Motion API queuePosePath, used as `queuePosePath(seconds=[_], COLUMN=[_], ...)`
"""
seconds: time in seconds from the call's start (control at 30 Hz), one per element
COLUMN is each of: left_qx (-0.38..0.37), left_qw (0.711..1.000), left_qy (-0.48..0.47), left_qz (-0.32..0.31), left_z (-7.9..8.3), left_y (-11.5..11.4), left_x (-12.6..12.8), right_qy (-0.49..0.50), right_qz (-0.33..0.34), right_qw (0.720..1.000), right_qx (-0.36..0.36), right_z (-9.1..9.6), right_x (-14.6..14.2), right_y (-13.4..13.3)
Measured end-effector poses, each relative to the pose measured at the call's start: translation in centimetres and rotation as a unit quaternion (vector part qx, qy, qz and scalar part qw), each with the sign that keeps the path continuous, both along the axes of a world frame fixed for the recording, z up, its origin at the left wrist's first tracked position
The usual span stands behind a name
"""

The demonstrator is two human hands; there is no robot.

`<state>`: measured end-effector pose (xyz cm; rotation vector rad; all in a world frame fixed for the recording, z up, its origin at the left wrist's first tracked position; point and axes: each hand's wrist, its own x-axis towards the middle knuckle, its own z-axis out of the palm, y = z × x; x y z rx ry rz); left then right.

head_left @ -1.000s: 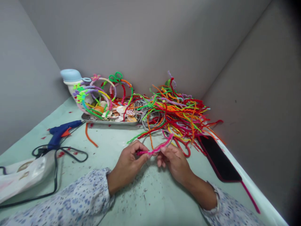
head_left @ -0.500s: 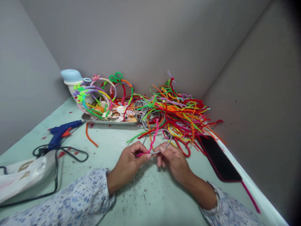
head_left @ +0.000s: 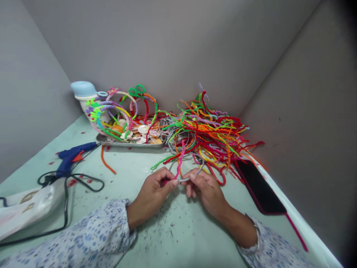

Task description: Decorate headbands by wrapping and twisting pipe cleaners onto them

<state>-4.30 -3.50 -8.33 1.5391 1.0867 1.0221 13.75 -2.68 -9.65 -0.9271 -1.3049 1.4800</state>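
Observation:
My left hand pinches a pink pipe cleaner against the near side of a grey ring. One end of the pipe cleaner stands up from the fingertips; the part under the thumb is hidden. On the other side, my right hand is closed on the same ring between thumb and index finger. The ring looks like a bare headband, held just above the table. Red-handled scissors lie behind my right hand, partly covered.
Colourful pipe cleaners are heaped behind my hands. A metal tray holds shells and finished headbands beside a blue-capped bottle. To the left lie a glue gun with cord and a plastic bag; a phone lies right.
The upright end of the pink pipe cleaner has tipped slightly left, and my left fingertips have shifted a little the same way. My right hand holds almost still.

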Motion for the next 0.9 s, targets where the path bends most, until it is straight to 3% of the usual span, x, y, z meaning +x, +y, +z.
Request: queuePosePath(seconds=[0.43,0.9], left_qx=[-0.082,-0.075], left_qw=[0.994,0.996], left_qy=[-0.061,-0.029], left_qz=[-0.033,-0.024], left_z=[0.05,0.11], left_y=[-0.02,0.04], left_x=[0.02,-0.02], right_qy=[-0.023,-0.046], right_qz=[0.001,0.012], right_qw=[0.999,0.998], right_qx=[0.025,0.033], right_z=[0.28,0.13], right_x=[-0.04,0.11], right_y=[-0.25,-0.45])
